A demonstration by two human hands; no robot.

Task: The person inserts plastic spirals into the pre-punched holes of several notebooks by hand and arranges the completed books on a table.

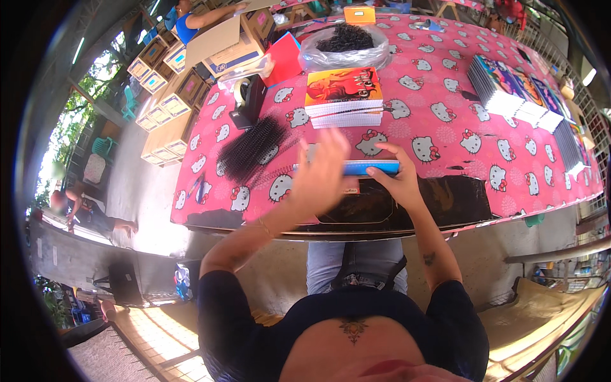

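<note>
While your right hand (404,178) held the blue book (363,168) over the near part of the pink-covered table (468,167), its thumb lay against the book's near side and its index finger stood apart above. The other fingers were hidden behind (the book seemed clamped between them and the thumb, at its right end). Your left hand (323,167) crossed the left end in a blur, and I could not tell whether its fingers were together or closed on anything. The book looked light and fairly stiff, its cover probably smooth enough to slip, its pages likely to crease if pinched hard; your best hold appeared to be flat across that right end. Black coils (251,149) lay to your left, looking springy and easily tangled.
</note>
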